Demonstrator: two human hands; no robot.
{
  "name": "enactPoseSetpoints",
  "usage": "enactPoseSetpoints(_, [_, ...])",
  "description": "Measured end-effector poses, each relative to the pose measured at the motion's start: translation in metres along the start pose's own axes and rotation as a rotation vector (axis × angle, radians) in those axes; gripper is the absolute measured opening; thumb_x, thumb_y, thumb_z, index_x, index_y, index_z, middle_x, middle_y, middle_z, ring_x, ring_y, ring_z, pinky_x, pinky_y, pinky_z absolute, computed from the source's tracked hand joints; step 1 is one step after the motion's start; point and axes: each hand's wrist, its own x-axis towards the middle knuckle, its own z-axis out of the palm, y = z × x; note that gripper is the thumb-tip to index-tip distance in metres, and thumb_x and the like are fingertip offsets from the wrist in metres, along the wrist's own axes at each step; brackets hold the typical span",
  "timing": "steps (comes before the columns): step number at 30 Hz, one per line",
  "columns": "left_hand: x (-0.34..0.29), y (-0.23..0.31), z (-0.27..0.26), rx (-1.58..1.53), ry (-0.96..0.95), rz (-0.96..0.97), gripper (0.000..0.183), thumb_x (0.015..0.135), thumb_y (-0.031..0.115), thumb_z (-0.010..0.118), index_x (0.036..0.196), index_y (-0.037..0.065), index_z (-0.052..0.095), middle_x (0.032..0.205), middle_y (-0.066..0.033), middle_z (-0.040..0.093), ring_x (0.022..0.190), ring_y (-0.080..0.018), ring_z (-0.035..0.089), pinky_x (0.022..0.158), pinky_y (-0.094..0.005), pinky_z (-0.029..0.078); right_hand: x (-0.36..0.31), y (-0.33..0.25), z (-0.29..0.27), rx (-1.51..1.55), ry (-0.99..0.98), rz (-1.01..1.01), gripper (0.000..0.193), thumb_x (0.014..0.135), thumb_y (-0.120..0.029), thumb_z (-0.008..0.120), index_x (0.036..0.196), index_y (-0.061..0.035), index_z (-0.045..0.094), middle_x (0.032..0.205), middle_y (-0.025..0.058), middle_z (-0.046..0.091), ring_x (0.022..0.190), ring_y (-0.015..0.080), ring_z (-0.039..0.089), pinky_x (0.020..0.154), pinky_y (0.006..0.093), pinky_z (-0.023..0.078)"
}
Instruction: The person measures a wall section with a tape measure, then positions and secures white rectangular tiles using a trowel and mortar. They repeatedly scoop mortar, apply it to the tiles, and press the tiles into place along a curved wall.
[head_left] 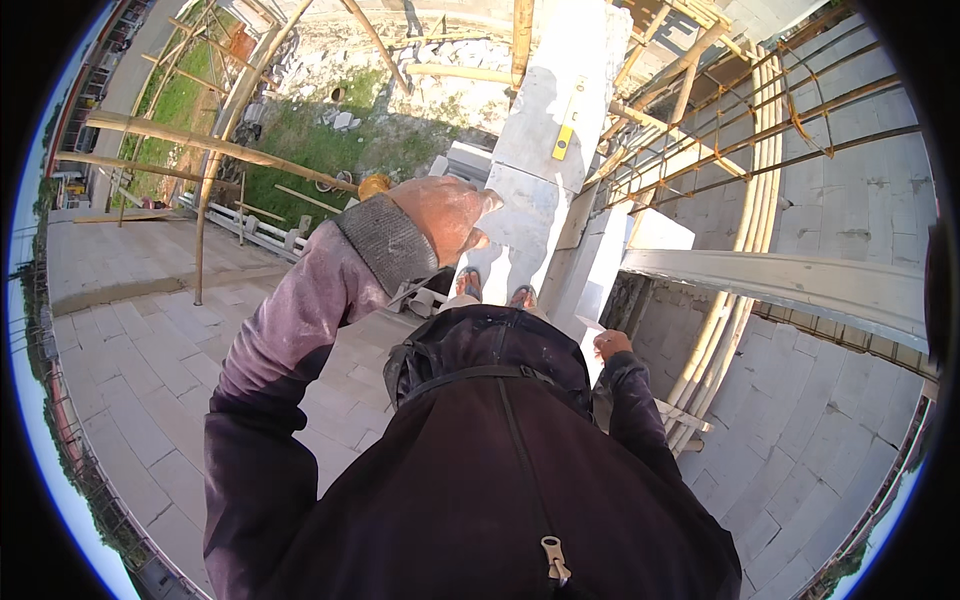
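Note:
My left hand [447,215] is raised in front of me, fingers loosely bent and apart, with nothing seen between them. A grey knitted cuff sits at its wrist. My right hand [612,345] hangs low by my right side, closed on a small pale flat piece [590,324] whose kind I cannot make out. My feet, in sandals [468,282], stand on a narrow pale walkway [525,210]. Ahead on that surface lies a yellow spirit level [564,138], out of reach of both hands.
Bamboo poles [215,140] rise at the left over grass and rubble. Tied rebar [760,130] and bundled bamboo [755,200] stand at the right. A grey beam [790,290] runs across there. Walls of pale blocks [150,370] drop away on both sides.

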Motion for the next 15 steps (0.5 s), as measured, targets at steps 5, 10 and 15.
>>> enactPoseSetpoints(5, [-0.102, -0.124, 0.163, -0.388, 0.3, -0.681, 0.043, 0.086, 0.028, 0.066, 0.123, 0.006, 0.062, 0.12, -0.0184, 0.065, 0.109, -0.0352, 0.062, 0.096, -0.0437, 0.047, 0.015, 0.029, 0.012, -0.238, -0.111, 0.202, 0.012, 0.083, -0.008, 0.067, 0.077, 0.0032, 0.068, 0.065, 0.0102, 0.068, 0.053, 0.0189, 0.067, 0.048, 0.0346, 0.051])
enactPoseSetpoints(10, [-0.193, -0.15, 0.389, -0.351, 0.151, -1.088, 0.04, 0.082, 0.039, 0.066, 0.112, 0.013, 0.069, 0.113, -0.0169, 0.069, 0.108, -0.0376, 0.063, 0.092, -0.0456, 0.05, 0.029, 0.062, -0.024, -0.826, -0.195, -0.097, 0.02, 0.086, -0.013, 0.068, 0.074, 0.0037, 0.067, 0.062, 0.0097, 0.067, 0.051, 0.0189, 0.066, 0.046, 0.0364, 0.052])
enactPoseSetpoints(15, [-0.231, -0.107, 0.5, -0.544, -0.347, -0.938, 0.023, 0.085, 0.028, 0.057, 0.097, 0.015, 0.072, 0.105, -0.0128, 0.07, 0.105, -0.034, 0.065, 0.091, -0.0443, 0.053, 0.07, 0.032, -0.048, -0.067, -0.138, 0.336, 0.025, 0.089, -0.016, 0.066, 0.073, 0.0028, 0.064, 0.064, 0.0099, 0.065, 0.051, 0.0195, 0.064, 0.044, 0.0349, 0.051])
